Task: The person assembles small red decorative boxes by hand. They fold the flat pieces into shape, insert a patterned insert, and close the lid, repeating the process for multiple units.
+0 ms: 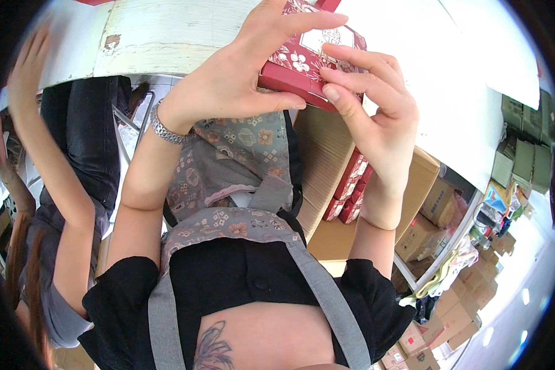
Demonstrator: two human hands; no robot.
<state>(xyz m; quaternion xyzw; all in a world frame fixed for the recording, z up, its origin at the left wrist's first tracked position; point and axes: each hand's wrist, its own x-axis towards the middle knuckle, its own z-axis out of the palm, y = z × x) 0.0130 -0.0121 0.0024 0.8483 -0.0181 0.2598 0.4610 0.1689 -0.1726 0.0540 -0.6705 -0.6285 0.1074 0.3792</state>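
Fingers [364, 60] hold red box [308, 54] near edge of white table [441, 86] stretching right.

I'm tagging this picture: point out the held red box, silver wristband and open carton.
Held red box [308, 60], head view: patterned upper face.
Silver wristband [163, 129], head view: metal links.
Open carton [324, 148], head view: corrugated side.

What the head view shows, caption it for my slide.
Left hand and right hand hold a red floral box at a white table's edge.
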